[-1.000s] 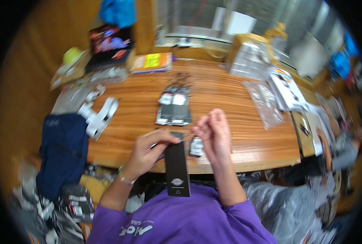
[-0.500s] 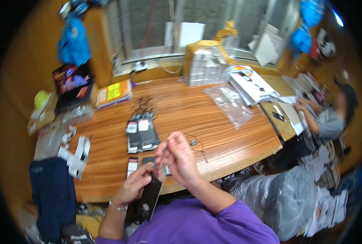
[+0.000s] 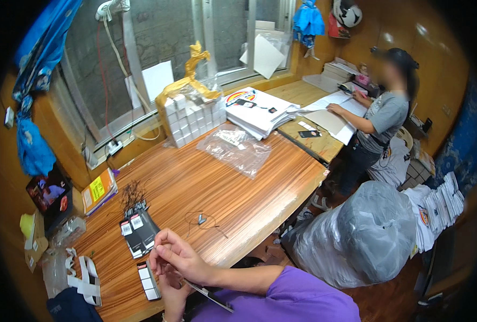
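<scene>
fingers hold a card near the table edge, room rightward.

I wear a purple shirt of soft cloth. Its short right sleeve is loose and creased, with the edge well up the arm from my right hand. Both my hands are bare, fingers too. At the wrist just below my left hand, a slim pale bracelet barely shows, its details too small to tell.
</scene>
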A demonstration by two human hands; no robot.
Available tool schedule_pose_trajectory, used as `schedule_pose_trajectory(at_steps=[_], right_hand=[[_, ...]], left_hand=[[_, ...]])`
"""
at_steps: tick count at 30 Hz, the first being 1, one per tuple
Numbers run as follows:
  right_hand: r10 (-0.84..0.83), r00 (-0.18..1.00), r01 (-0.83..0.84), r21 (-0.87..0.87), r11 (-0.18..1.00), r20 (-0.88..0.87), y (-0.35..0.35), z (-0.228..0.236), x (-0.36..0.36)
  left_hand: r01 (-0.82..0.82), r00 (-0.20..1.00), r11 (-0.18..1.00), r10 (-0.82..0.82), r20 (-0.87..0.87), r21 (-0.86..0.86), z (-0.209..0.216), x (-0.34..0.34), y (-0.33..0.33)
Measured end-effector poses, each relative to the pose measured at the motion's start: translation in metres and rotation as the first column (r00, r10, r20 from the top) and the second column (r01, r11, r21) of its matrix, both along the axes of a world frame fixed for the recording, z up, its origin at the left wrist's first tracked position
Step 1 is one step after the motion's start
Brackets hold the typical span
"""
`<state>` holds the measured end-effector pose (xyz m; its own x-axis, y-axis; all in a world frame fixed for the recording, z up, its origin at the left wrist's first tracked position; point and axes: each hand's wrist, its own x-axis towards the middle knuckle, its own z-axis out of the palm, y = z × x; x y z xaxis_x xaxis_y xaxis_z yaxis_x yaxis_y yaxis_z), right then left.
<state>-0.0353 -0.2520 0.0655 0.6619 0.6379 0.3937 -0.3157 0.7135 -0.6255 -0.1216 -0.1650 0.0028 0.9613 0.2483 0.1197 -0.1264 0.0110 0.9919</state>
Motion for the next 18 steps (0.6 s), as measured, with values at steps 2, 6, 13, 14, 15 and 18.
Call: schedule_pose_trajectory(at_steps=[2,6,13,14,15,18], right_hand=[[-0.044,0.999,0.044,-0.005,0.999,-0.027,-0.013,0.003,0.004],[-0.138,0.99,0.139,0.004,0.99,-0.032,-0.039,0.012,0.008],[-0.282,0.958,0.281,0.029,0.959,0.056,-0.092,0.004,0.023],[-0.261,0.965,0.261,0.011,0.965,0.037,-0.099,0.001,0.025],[-0.304,0.952,0.304,-0.008,0.953,0.025,-0.101,-0.004,0.023],[-0.352,0.936,0.352,0.007,0.936,0.015,-0.116,-0.015,0.026]], left_hand=[[-0.072,0.997,0.97,0.061,0.054,0.233,-0.021,-0.002,0.001],[-0.082,0.984,0.992,0.065,0.166,0.101,-0.018,0.008,-0.032],[0.174,0.977,0.983,-0.167,0.13,-0.049,0.0,0.025,-0.081],[0.204,0.975,0.978,-0.197,0.103,-0.055,-0.001,0.027,-0.086],[0.252,0.967,0.955,-0.24,0.086,-0.157,-0.019,0.03,-0.078],[0.197,0.98,0.941,-0.2,0.019,-0.274,-0.01,0.043,-0.101]])
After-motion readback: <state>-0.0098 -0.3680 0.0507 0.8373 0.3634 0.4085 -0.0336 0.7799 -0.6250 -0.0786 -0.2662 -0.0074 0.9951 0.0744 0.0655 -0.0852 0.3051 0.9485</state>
